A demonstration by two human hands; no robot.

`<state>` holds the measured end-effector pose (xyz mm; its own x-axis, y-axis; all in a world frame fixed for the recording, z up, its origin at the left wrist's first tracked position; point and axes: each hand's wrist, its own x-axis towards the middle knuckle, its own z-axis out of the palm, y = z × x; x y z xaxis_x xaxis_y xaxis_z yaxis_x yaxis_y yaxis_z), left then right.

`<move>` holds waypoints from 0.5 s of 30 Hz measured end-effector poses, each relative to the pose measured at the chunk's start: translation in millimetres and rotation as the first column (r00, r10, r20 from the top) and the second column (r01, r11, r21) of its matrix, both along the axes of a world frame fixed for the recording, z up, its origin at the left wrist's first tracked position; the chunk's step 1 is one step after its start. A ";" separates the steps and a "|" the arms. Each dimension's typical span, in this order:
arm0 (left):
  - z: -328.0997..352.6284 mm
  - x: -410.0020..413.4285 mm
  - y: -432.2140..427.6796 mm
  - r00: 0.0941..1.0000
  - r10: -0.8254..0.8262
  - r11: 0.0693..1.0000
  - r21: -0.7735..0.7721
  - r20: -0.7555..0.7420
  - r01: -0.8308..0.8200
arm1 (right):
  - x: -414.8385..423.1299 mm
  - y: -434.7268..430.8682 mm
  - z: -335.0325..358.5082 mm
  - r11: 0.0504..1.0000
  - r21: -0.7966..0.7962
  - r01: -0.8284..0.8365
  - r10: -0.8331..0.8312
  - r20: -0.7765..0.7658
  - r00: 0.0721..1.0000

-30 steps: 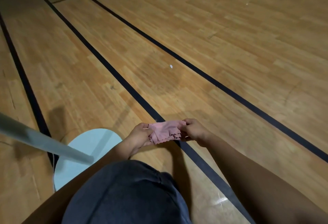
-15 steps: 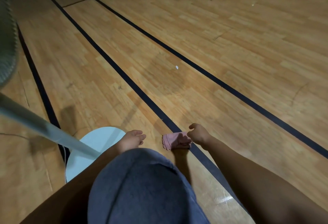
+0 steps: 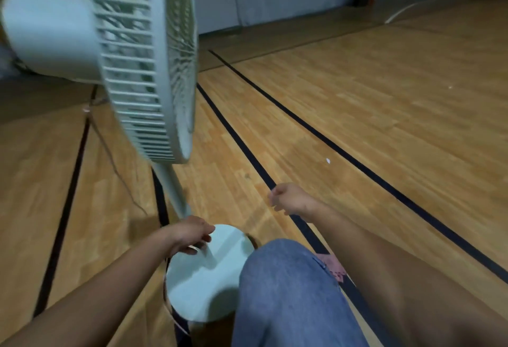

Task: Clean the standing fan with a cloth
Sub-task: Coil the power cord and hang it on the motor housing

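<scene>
Standing fan (image 3: 143, 66) head at 11 o'clock, base (image 3: 203, 286) at 6. Cloth (image 3: 334, 269) lies on the floor (image 3: 357, 99), 5 o'clock of the right hand (image 3: 291, 199), which is loosely curled and empty. Left hand (image 3: 192, 234) is also loose and empty, by the base. Best: person picks up the cloth and steadies the pole (image 3: 173, 187) while wiping.

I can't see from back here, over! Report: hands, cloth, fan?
Left hand empty, over base. Right hand empty, loosely curled. Cloth on floor, partly hidden behind knee. Nothing between hands and fan.
</scene>
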<state>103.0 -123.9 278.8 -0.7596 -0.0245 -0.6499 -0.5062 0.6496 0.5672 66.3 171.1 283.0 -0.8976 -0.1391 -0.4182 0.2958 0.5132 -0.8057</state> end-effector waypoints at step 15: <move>96.6 5.8 -105.2 0.779 0.394 0.874 -0.063 -0.488 -0.481 | -4.1 -173.5 110.0 0.942 -0.206 -0.264 0.207 -0.263 0.942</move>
<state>108.8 -229.1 375.4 -0.8409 -0.5053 -0.1939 -0.4796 0.5298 0.6995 62.2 -2.4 393.0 -0.8948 -0.4272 -0.1299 -0.0219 0.3326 -0.9428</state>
